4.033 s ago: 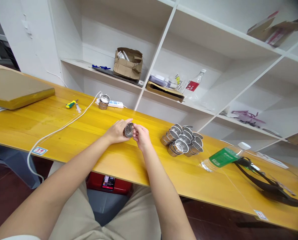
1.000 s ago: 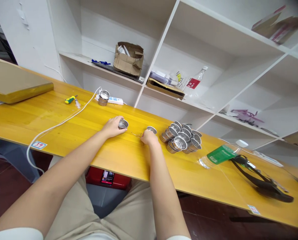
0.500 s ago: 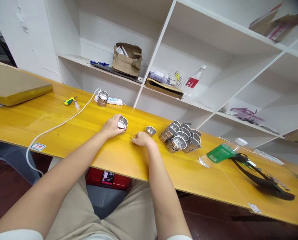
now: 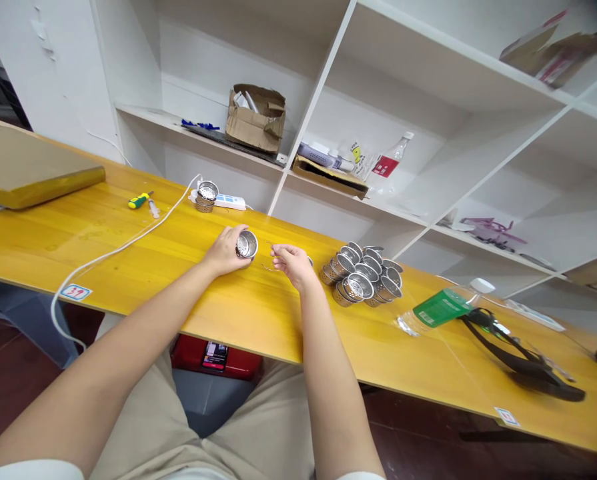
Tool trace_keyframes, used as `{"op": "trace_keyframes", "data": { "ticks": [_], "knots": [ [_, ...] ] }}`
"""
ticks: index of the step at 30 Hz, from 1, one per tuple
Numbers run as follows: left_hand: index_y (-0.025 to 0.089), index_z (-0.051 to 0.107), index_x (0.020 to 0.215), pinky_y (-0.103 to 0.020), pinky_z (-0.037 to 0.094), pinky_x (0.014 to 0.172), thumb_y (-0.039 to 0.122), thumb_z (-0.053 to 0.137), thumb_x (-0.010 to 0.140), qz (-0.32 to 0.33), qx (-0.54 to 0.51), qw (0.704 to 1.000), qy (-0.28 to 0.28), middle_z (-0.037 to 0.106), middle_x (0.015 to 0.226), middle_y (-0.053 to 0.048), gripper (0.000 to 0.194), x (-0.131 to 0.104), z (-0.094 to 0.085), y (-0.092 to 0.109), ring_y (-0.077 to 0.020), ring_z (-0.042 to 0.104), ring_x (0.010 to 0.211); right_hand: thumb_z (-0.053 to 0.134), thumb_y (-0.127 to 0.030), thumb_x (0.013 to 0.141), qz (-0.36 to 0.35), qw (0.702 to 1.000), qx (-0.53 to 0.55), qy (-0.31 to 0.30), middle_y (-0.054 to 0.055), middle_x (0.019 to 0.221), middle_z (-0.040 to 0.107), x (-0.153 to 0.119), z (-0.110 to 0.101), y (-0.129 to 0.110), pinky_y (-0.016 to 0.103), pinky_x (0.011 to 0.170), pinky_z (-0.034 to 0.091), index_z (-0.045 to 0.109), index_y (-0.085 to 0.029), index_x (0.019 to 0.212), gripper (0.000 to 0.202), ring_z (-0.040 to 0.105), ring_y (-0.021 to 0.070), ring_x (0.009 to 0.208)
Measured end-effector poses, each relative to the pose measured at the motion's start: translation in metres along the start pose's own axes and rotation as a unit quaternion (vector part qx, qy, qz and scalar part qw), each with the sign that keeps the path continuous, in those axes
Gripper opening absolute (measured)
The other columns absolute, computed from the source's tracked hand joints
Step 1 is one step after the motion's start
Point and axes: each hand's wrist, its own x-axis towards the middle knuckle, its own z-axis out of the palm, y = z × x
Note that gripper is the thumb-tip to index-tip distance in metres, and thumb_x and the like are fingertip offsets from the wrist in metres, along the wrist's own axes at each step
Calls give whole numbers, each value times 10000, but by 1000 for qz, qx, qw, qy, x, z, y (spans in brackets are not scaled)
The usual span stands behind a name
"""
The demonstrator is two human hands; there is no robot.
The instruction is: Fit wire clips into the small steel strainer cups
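Note:
My left hand [image 4: 227, 251] is wrapped round a perforated metal cup [image 4: 247, 245], its mouth tilted toward the camera. To its right, my right hand [image 4: 291, 262] pinches a thin wire [image 4: 271, 245] between its fingertips. Another thin wire piece [image 4: 269, 268] shows just below those fingers. Behind my right hand a small metal cup [image 4: 309, 261] is mostly hidden. Farther right stands a cluster of several stacked metal cups [image 4: 361, 285]. Two stacked cups [image 4: 206, 196] are at the back of the table, left of centre.
On the yellow table [image 4: 258, 313] lie a green-labelled bottle [image 4: 443, 307], a black strap [image 4: 523, 363], a screwdriver [image 4: 139, 201], a white cable [image 4: 123, 251] and a power strip [image 4: 229, 202]. A cardboard slab [image 4: 33, 167] is at the far left. White shelves [image 4: 318, 87] rise behind.
My right hand has lifted off the table and moved slightly up with the wire, now covering most of the small cup. The cup in my left hand has tilted more toward the right.

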Motion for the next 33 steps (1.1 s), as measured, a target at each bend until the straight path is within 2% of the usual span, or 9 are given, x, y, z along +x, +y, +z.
{"op": "trace_keyframes", "data": {
  "ticks": [6, 10, 19, 25, 33],
  "knots": [
    [203, 455, 1423, -454, 490, 1094, 283, 789, 673, 26, 8, 999, -20, 628, 1298, -115, 824, -1, 1, 3, -320, 589, 1232, 791, -373, 868, 23, 993, 115, -20, -28, 701, 651, -3, 17, 1, 166, 596, 569, 659, -187, 819, 233, 619, 65, 561],
    [193, 474, 1407, -466, 498, 1073, 271, 777, 664, 51, 16, 998, -40, 641, 1284, -120, 807, -1, 0, 7, -328, 602, 1190, 755, -421, 908, 30, 989, 144, -23, -22, 691, 648, -5, 31, 3, 170, 600, 568, 612, -191, 779, 301, 630, 74, 575],
    [170, 494, 1387, -473, 501, 1041, 286, 765, 699, 74, 40, 996, -35, 658, 1279, -130, 749, -1, 1, 10, -330, 611, 1145, 714, -379, 950, 64, 986, 149, -41, -31, 651, 643, -6, 38, 7, 151, 541, 532, 596, -187, 767, 291, 601, 63, 512],
    [175, 493, 1379, -456, 499, 1000, 292, 758, 730, 97, 64, 992, -44, 664, 1276, -120, 711, -2, -1, 9, -320, 611, 1127, 654, -367, 987, 93, 978, 180, -44, -25, 559, 614, -6, 39, 8, 142, 442, 463, 561, -185, 690, 360, 559, 67, 446],
    [171, 501, 1356, -433, 486, 949, 315, 747, 768, 139, 79, 986, -50, 670, 1268, -129, 653, -2, 0, 14, -315, 622, 1103, 647, -353, 946, 118, 977, 171, -52, -48, 481, 548, 1, 35, 17, 143, 357, 304, 467, -201, 613, 408, 356, 36, 346]
  ]
}}
